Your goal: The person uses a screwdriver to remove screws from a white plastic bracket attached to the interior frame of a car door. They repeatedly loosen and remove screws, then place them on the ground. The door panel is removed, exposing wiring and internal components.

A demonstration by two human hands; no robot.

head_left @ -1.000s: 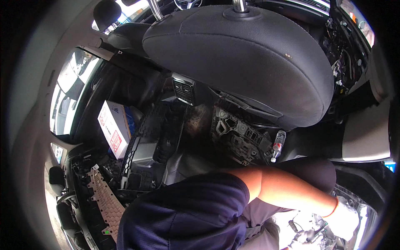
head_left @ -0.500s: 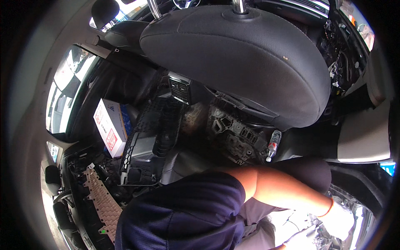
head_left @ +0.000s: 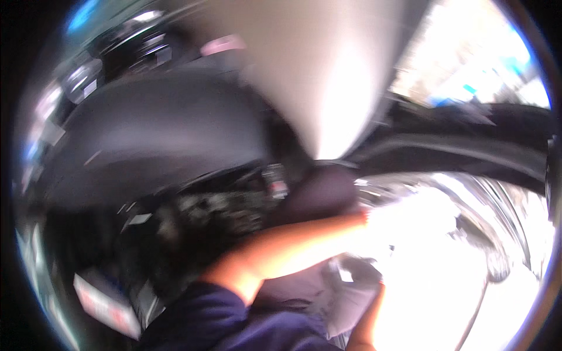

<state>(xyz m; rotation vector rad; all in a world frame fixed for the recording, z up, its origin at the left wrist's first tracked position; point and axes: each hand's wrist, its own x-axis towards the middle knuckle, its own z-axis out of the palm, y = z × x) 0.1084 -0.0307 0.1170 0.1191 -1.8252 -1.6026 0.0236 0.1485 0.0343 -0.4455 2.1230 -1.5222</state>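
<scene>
The picture is heavily blurred. A bare forearm (head_left: 293,248) comes out of a dark blue sleeve (head_left: 199,316) at the lower middle and reaches to the right; I take it for my left arm. Its hand is lost in white glare near the right middle. A second forearm (head_left: 366,324), probably my right, rises from the bottom edge. It ends at a pale grey crumpled shape (head_left: 351,289), which may be a glove or a cloth; I cannot tell which. Neither hand's fingers can be made out.
A dark car seat back (head_left: 164,140) fills the upper left. A pale pillar or roof lining (head_left: 328,76) stands at top centre. A white and red box (head_left: 102,304) lies at lower left. Dark tangled parts (head_left: 222,210) sit under the seat. Bright daylight washes out the right.
The view has swung sharply and blurred. The seat has shifted to the upper left, and glare now covers the right, where a white-gloved hand showed before. A second forearm has appeared at the bottom edge.
</scene>
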